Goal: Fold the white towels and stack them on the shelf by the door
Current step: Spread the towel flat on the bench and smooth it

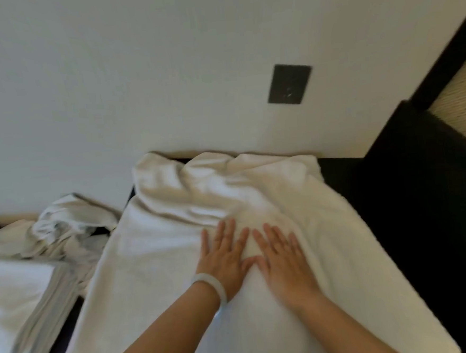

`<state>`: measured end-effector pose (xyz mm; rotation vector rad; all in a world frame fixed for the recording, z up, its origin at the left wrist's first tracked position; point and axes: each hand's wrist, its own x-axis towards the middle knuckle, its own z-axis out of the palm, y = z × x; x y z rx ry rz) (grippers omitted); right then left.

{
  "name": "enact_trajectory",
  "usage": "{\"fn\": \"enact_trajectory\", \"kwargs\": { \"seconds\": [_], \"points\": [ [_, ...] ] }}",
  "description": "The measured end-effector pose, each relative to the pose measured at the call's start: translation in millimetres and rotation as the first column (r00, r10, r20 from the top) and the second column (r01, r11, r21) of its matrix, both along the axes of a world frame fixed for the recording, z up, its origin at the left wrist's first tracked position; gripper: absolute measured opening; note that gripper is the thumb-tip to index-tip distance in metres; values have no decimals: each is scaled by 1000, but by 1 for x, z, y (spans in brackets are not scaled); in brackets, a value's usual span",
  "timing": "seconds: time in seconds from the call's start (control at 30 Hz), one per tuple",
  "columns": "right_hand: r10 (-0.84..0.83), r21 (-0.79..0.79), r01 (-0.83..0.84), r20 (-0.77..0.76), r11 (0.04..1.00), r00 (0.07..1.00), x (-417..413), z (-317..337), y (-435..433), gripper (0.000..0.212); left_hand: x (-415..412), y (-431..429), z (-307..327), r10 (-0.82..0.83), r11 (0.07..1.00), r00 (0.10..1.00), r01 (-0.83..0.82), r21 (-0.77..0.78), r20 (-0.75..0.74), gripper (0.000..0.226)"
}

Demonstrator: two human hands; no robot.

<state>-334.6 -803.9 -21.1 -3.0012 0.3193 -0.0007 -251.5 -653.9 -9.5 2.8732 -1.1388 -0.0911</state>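
One towel (155, 264) lies spread lengthwise on a dark surface (394, 206), its far end bunched in folds against the wall (109, 74). Two hands rest flat on its middle, side by side, thumbs nearly touching: the left hand (223, 257) and right hand (284, 261), fingers straight and spread, palms down, gripping nothing. One pale bracelet (213, 284) circles the left wrist. To the left sit one crumpled heap (64, 224) of white cloth and one folded stack (19, 296); its layers are too blurred to count. One dark plate (289, 84) is on the wall.
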Motion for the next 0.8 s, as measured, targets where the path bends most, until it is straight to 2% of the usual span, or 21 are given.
{"fn": "enact_trajectory", "kwargs": {
  "seconds": [0.1,0.13,0.17,0.2,0.23,0.27,0.3,0.33,0.37,0.43,0.47,0.53,0.63,0.73,0.8],
  "points": [
    [44,82,-43,-12,996,999,-2,2,-8,61,9,-11,-18,26,999,999,-27,-33,-21,66],
    [58,194,-58,10,979,998,-1,8,-14,66,11,-11,-22,23,999,1000,-23,-27,-12,64],
    [50,354,-59,33,933,998,-2,11,-23,68,14,-10,-25,19,999,1000,-19,-39,5,63],
    [-11,547,-18,50,837,999,-6,20,-31,57,14,-9,-24,19,998,999,-17,-56,28,62],
    [-150,700,34,105,714,983,-13,31,-43,32,15,-9,-26,20,997,998,-15,-76,61,62],
    [-338,765,95,167,637,926,-21,38,-59,28,16,-9,-27,23,996,996,-15,-87,90,62],
    [-505,757,190,206,625,838,-29,42,-79,39,17,-9,-28,22,995,994,-11,-99,106,62],
    [-592,698,296,226,652,773,-39,43,-101,44,18,-9,-29,24,994,994,-12,-111,109,62],
    [-630,585,420,211,694,747,-47,46,-119,41,19,-8,-31,26,992,993,-12,-125,111,62],
    [-689,366,628,54,687,722,-58,51,-151,35,20,-8,-33,31,988,993,-14,-151,116,62],
    [-715,330,682,-31,653,699,-60,52,-163,39,21,-8,-33,34,986,995,-18,-163,97,63],
    [-729,395,730,-186,558,658,-58,57,-172,49,22,-8,-31,36,980,996,-20,-198,78,63],
    [-675,438,748,-345,499,653,-51,70,-180,42,20,-8,-27,35,978,998,-22,-208,57,62],
    [-632,504,746,-420,435,652,-52,69,-198,28,20,-7,-26,48,980,996,-33,-195,71,61],
    [-619,604,728,-447,323,646,-54,70,-207,24,21,-7,-29,55,982,994,-38,-186,90,62]
  ]
}}
